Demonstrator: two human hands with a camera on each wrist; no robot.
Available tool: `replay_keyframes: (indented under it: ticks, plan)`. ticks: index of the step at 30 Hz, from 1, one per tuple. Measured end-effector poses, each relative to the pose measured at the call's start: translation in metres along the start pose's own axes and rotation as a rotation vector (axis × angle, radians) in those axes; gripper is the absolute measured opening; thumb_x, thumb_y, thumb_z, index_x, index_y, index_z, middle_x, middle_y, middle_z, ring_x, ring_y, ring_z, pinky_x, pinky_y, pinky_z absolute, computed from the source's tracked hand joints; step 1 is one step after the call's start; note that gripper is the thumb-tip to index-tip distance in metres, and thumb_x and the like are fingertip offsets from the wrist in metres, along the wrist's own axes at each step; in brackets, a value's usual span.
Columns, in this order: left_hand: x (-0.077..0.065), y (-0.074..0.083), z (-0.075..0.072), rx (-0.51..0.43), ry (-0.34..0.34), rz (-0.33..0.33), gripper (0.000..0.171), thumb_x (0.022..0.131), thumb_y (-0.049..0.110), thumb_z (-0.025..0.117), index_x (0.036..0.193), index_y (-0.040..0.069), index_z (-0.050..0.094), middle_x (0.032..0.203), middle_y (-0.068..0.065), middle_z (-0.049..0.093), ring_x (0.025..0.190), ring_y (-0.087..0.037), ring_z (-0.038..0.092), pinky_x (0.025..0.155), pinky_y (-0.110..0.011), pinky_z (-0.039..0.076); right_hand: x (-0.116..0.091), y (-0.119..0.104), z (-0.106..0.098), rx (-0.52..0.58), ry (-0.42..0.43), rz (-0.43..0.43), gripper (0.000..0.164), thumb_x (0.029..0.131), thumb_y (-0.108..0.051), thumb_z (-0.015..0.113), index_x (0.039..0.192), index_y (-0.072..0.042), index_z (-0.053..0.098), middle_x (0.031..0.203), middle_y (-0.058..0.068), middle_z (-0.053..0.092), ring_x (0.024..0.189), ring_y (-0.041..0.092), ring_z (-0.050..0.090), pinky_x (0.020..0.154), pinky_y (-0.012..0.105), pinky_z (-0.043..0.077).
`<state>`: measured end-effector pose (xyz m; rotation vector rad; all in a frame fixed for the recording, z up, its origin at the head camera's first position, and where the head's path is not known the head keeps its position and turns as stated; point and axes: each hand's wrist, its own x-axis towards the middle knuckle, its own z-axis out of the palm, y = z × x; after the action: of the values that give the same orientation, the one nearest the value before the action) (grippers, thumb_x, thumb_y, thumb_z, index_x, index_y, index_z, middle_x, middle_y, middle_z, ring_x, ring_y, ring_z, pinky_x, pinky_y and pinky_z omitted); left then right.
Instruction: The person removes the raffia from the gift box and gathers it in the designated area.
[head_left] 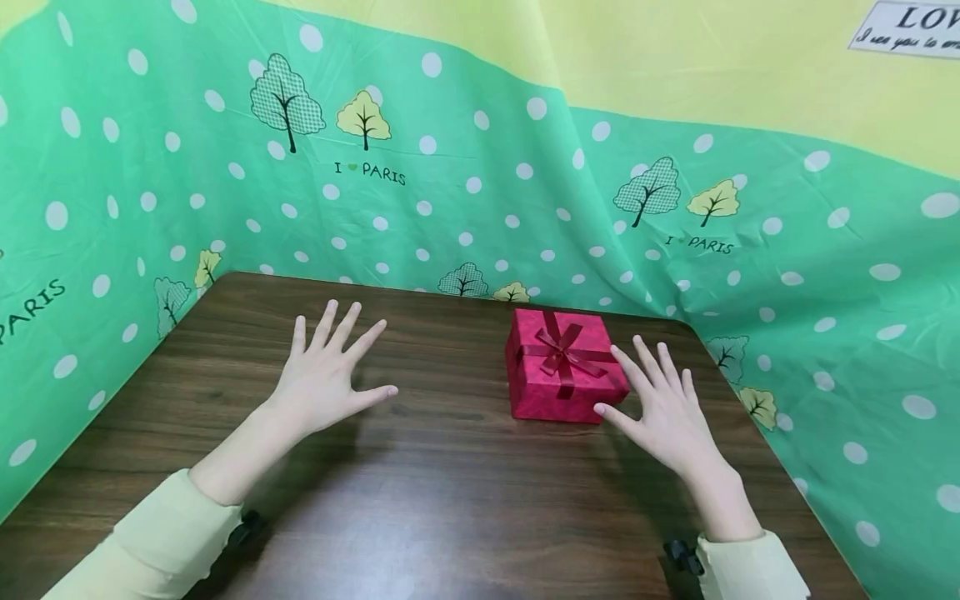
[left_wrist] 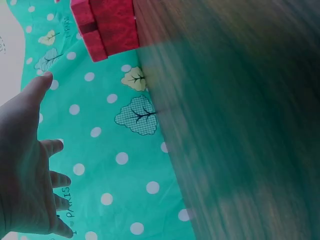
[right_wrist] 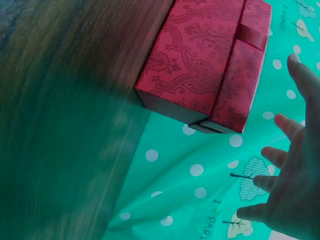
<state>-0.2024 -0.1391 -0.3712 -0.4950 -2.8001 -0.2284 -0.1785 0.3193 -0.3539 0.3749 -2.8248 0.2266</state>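
A red gift box point(head_left: 551, 392) with a dark red ribbon bow point(head_left: 562, 352) on its lid stands at the far right of the table. My right hand point(head_left: 663, 421) is spread just right of the box, its thumb and index finger overlapping the box's edge in the head view. The right wrist view shows a gap between those fingers point(right_wrist: 299, 75) and the patterned box point(right_wrist: 195, 60). Over the table's left half, my left hand point(head_left: 322, 379) spreads its fingers wide and holds nothing. In the left wrist view the box point(left_wrist: 110, 25) appears beyond the thumb.
The dark wooden table point(head_left: 442, 483) has rounded far corners. Behind and beside it hangs a green and yellow cloth point(head_left: 465, 200) with white dots and printed trees. Dark straps point(head_left: 684, 557) show at the sleeve cuffs.
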Motion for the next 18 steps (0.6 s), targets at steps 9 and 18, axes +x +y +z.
replay_keyframes:
  ticks: [9,18]
  plan:
    - [0.007,0.008,-0.005,0.004,0.027,0.012,0.091,0.077,0.083,0.038,0.151,0.036,0.015,0.159,-0.007,0.005,0.144,-0.027,-0.014,0.109,-0.063,-0.009,0.005,0.001,-0.001,0.018,-0.006,0.013,0.086,0.081,-0.06,0.061,0.151,-0.032,0.021,0.158,0.008,0.012,0.145,0.034,-0.002,0.107,0.068,0.004]
    - [0.018,0.022,-0.009,-0.028,0.038,0.02,0.09,0.076,0.083,0.038,0.151,0.037,0.015,0.159,-0.006,0.003,0.145,-0.028,-0.012,0.111,-0.06,-0.009,0.012,0.003,-0.002,0.047,0.026,0.012,0.085,0.081,-0.059,0.061,0.15,-0.031,0.022,0.158,0.008,0.012,0.145,0.034,-0.002,0.107,0.069,0.004]
